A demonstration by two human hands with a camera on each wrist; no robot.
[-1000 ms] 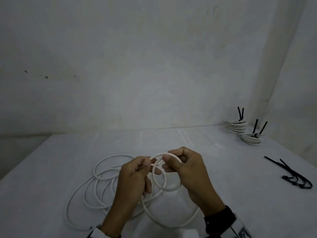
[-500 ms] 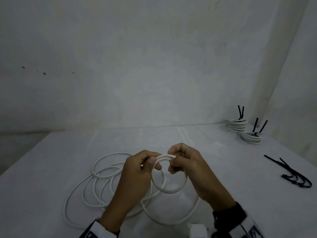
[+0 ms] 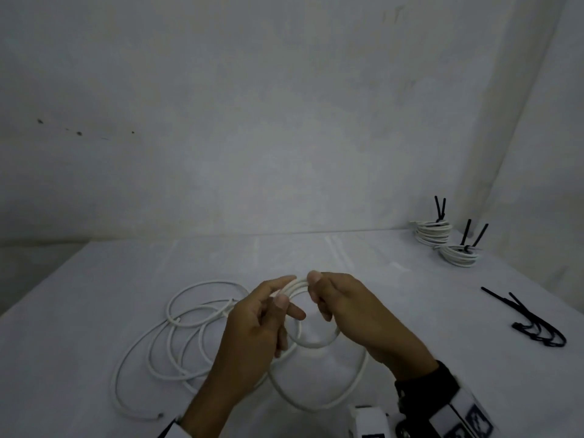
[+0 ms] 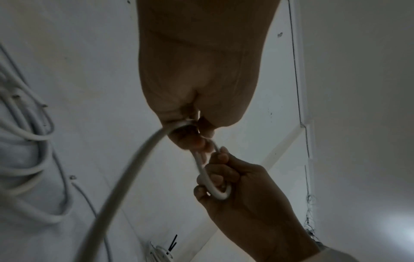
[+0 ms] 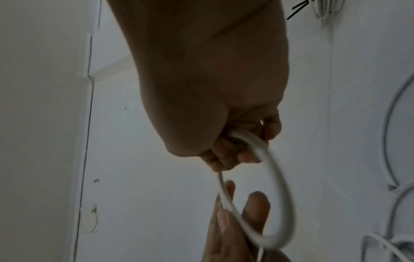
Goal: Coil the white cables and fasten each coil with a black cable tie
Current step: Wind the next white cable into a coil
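A white cable lies in loose loops [image 3: 189, 327] on the white table. One end is wound into a small coil [image 3: 316, 343] held up between both hands. My right hand [image 3: 316, 289] grips the coil's top strands with curled fingers, as the right wrist view [image 5: 241, 147] also shows. My left hand [image 3: 284, 289] pinches the same strands between thumb and outstretched index finger, with the other fingers spread loosely. In the left wrist view the cable [image 4: 125, 177] runs out of the left hand [image 4: 195, 131] toward the table.
Two finished coils [image 3: 433, 232] [image 3: 458, 256], each tied with a black tie, stand at the back right corner. Several loose black cable ties [image 3: 534, 320] lie near the right edge. A wall rises just behind the table [image 3: 94, 295].
The two hands have brought the loop's strands together into one small coil. My left fingers have straightened from a curled grip. The loose loops have not moved.
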